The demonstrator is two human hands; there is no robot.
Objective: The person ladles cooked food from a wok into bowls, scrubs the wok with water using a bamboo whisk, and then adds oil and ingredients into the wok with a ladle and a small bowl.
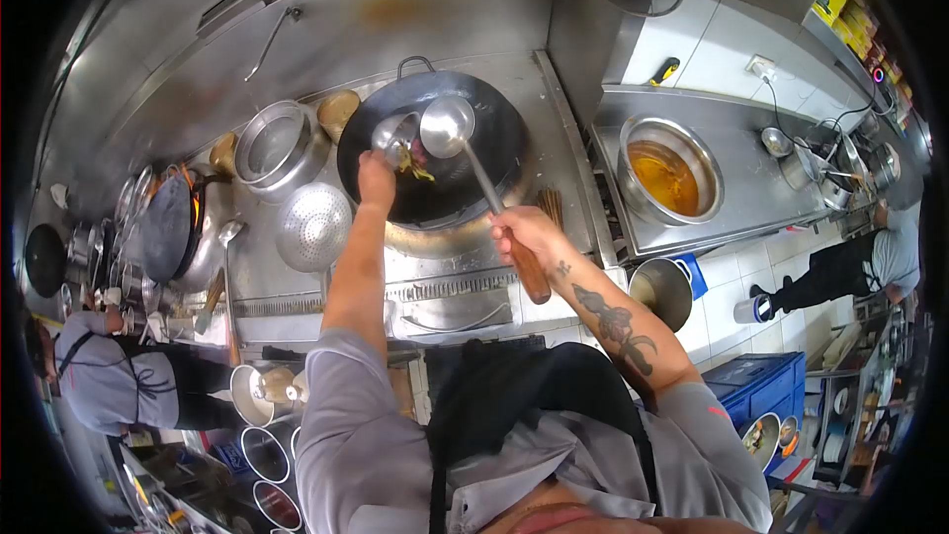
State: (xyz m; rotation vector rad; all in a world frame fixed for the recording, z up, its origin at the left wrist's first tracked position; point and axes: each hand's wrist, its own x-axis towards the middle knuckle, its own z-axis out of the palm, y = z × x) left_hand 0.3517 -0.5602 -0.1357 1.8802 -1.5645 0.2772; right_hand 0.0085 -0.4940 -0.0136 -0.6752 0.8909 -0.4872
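Observation:
A large black wok (445, 198) sits on the steel stove, its loop handle at the far side. My right hand (526, 237) is wrapped round the wooden handle of a steel ladle (448, 126), whose round bowl hangs over the wok. Over the wok's left part, my left hand (376, 178) is closed on the edge of a small metal bowl (397, 131), tilted over the wok. Food pieces (418, 166), yellow-green and purplish, show at the bowl's lower edge; whether they touch the wok is unclear.
Left of the wok are a perforated skimmer (313, 226), stacked steel basins (272, 143) and another wok (170, 227). On the right counter stands a pot of orange-brown liquid (670, 178). Other people stand at far left (109, 371) and far right (840, 267).

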